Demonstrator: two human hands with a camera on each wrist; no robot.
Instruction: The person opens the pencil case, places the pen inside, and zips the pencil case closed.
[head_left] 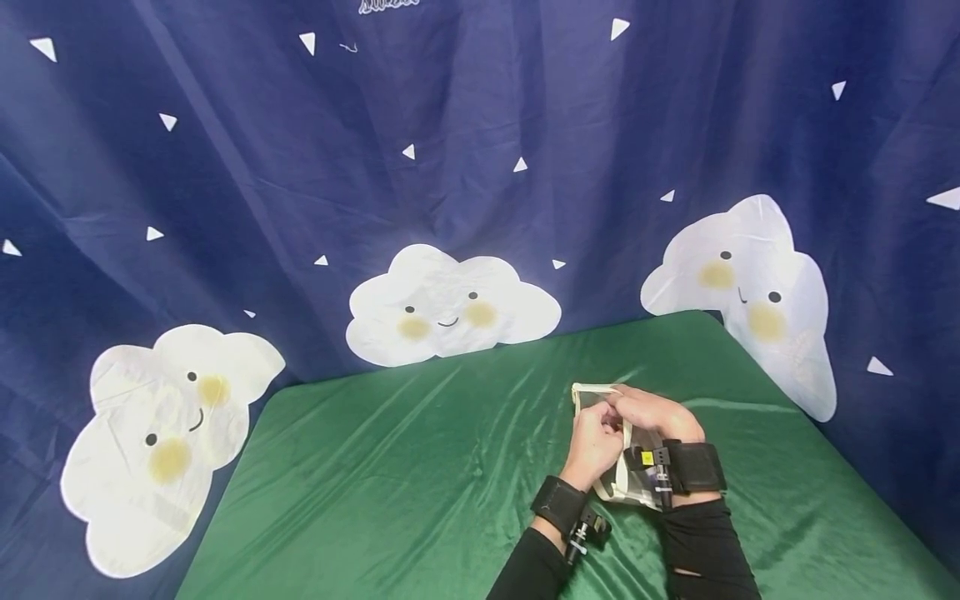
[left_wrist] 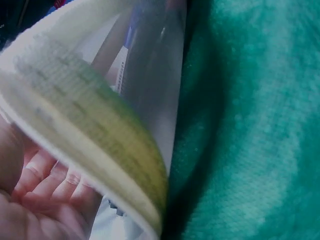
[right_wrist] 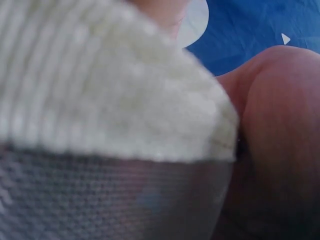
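Note:
A see-through pouch with cream trim (head_left: 622,471) lies at the right part of the green surface, under both hands. My left hand (head_left: 595,448) has curled fingers at its cream edge and pinches there. Bent over the pouch's far right side, my right hand (head_left: 662,413) grips it; its fingertips are hidden. The left wrist view shows the cream band (left_wrist: 100,112) curving away from a clear panel (left_wrist: 152,80), with a blurred blue and white thing behind it. Close up in the right wrist view are ribbed trim (right_wrist: 125,95) and grey mesh (right_wrist: 95,195).
Green cloth (head_left: 390,475) with soft wrinkles covers the surface beneath the hands. A dark blue curtain (head_left: 465,200) with white clouds and triangles hangs behind it. Each wrist wears a black strap (head_left: 697,467) with a small camera.

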